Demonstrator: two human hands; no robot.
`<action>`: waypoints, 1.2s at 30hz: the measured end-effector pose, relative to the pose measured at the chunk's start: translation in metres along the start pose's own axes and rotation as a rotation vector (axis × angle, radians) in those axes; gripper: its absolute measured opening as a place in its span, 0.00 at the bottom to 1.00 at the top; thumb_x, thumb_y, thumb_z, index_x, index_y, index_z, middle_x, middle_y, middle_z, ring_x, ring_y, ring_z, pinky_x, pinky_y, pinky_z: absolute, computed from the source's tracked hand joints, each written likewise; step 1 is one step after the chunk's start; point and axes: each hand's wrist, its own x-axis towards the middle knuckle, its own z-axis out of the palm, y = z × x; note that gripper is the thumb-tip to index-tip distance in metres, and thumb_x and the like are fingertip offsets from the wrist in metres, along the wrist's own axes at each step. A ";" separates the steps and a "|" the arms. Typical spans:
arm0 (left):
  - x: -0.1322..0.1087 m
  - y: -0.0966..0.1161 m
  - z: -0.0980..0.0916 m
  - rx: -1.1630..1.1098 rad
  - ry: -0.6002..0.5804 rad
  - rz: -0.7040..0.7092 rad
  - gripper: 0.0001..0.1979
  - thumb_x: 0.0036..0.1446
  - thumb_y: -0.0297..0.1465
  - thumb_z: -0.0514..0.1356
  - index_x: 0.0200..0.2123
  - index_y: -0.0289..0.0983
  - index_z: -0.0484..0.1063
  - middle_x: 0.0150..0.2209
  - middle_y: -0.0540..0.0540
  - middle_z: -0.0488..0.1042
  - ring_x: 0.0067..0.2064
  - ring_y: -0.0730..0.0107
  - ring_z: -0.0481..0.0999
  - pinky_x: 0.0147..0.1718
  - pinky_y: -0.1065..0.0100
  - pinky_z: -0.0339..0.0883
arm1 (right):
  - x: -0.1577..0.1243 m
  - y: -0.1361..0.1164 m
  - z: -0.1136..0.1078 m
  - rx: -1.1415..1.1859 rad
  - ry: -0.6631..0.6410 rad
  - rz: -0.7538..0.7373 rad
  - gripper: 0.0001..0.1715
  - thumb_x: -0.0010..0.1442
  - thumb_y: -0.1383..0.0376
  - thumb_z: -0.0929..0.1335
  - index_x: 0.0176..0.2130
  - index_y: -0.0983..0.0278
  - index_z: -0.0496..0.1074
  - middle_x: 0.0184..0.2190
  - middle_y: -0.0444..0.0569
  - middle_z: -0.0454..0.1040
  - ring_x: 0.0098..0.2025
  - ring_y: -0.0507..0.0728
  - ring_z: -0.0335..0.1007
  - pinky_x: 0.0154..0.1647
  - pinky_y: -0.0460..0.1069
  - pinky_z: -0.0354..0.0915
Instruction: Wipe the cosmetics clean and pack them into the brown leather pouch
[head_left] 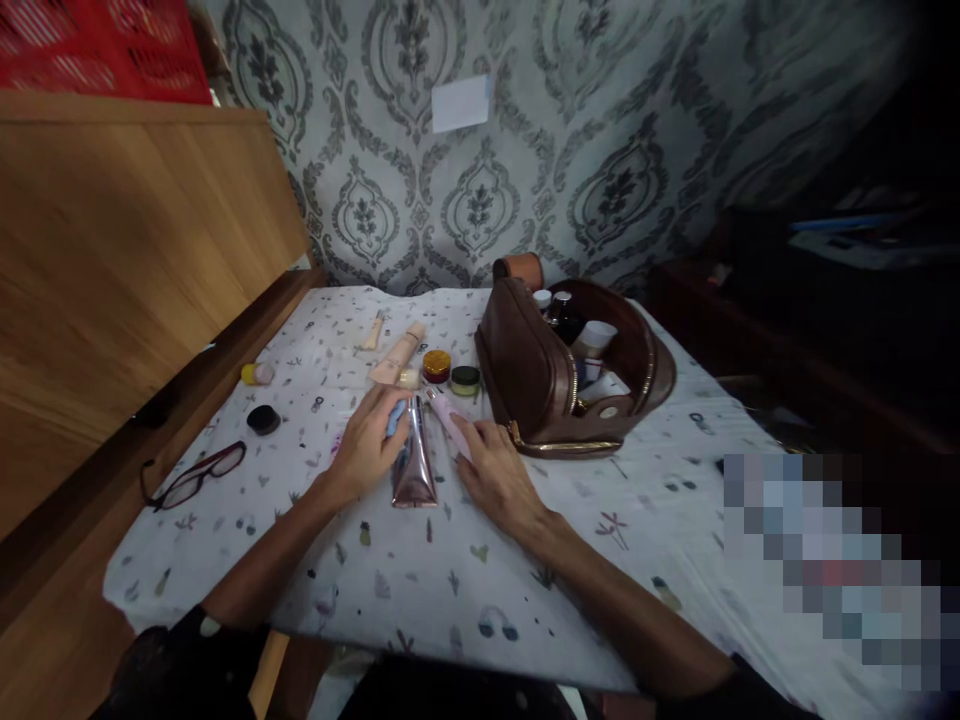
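Observation:
My left hand (367,445) is closed on a small light blue item (395,417), mostly hidden by the fingers. Under my right hand (499,475) is a slim pale pink tube (448,418), gripped by thumb and fingers and slanting away to the left. Between both hands lies a shiny rose-coloured metallic tube (416,470). Just beyond them are a beige tube (401,352), a jar with a gold lid (436,366) and a jar with a dark lid (465,380). To the right of these stands an unzipped brown toiletry bag (529,365) with bottles and tubes inside.
Red-framed glasses (196,478), a round black lid (263,419) and a small yellow-capped bottle (259,373) lie on the left. A smaller tube (373,330) lies farther back. An orange-brown cylinder (521,268) is behind the bag. A wooden cabinet (142,200) borders the left side.

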 end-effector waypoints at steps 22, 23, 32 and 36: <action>0.005 -0.018 0.001 -0.522 0.021 -0.429 0.17 0.58 0.42 0.58 0.24 0.35 0.72 0.22 0.52 0.67 0.25 0.73 0.65 0.26 0.72 0.58 | -0.005 -0.008 -0.002 1.758 -0.269 0.394 0.21 0.49 0.56 0.77 0.40 0.66 0.79 0.27 0.50 0.78 0.30 0.55 0.74 0.25 0.45 0.62; 0.005 -0.018 0.000 -0.561 0.030 -0.462 0.18 0.56 0.43 0.59 0.23 0.35 0.72 0.20 0.52 0.66 0.24 0.74 0.64 0.24 0.72 0.57 | -0.004 -0.007 -0.001 1.764 -0.276 0.390 0.21 0.48 0.56 0.77 0.40 0.66 0.79 0.26 0.50 0.78 0.29 0.55 0.74 0.24 0.45 0.62; 0.008 -0.022 0.011 -0.912 0.246 -0.652 0.20 0.49 0.48 0.65 0.25 0.37 0.68 0.20 0.54 0.65 0.21 0.76 0.65 0.22 0.73 0.61 | 0.000 -0.001 0.001 1.894 -0.268 0.400 0.17 0.54 0.60 0.75 0.42 0.66 0.79 0.33 0.53 0.79 0.32 0.55 0.75 0.27 0.46 0.65; 0.004 -0.019 0.018 -0.792 0.187 -0.542 0.22 0.56 0.52 0.58 0.35 0.38 0.72 0.24 0.51 0.69 0.22 0.72 0.67 0.22 0.71 0.62 | 0.001 -0.001 0.000 1.848 -0.207 0.405 0.18 0.52 0.59 0.76 0.42 0.64 0.79 0.37 0.53 0.79 0.37 0.57 0.75 0.31 0.48 0.67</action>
